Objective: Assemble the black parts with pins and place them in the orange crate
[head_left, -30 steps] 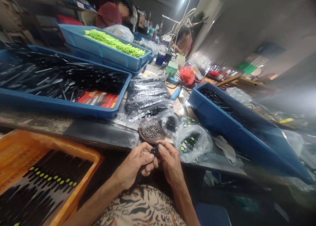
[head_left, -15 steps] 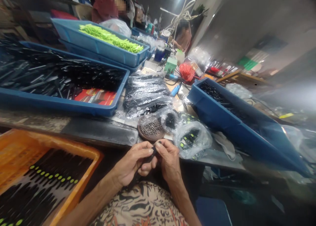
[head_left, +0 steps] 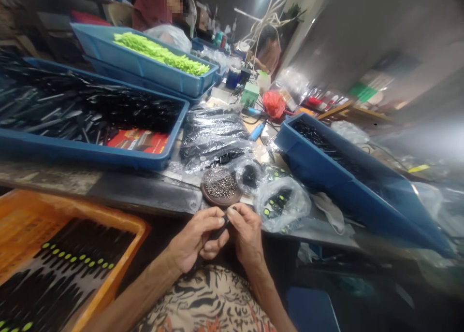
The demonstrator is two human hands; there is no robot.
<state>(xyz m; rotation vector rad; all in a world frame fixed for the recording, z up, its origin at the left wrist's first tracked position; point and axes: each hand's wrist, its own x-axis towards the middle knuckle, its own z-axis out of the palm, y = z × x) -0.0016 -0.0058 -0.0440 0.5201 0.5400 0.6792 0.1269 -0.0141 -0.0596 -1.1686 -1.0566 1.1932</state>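
Observation:
My left hand (head_left: 197, 238) is closed around a dark elongated part (head_left: 219, 229), just below the table's front edge. The fingertips of my right hand (head_left: 247, 228) pinch at the upper end of the same part, close to my left thumb. Most of the part is hidden by my fingers. Right beyond my hands sits a round brown dish (head_left: 222, 186) of small metal pins or screws. To its right an open clear plastic bag (head_left: 282, 205) holds black pieces with yellow-green dots.
An orange crate (head_left: 123, 216) with rows of black pieces stands at the lower left. Blue bins hold dark parts at the left (head_left: 159, 163) and right (head_left: 326, 177). Bright green pieces fill another bin (head_left: 145, 68). Two people are farther back.
Both hands stay together on the dark part, with only slight finger movement. The view has shifted a little.

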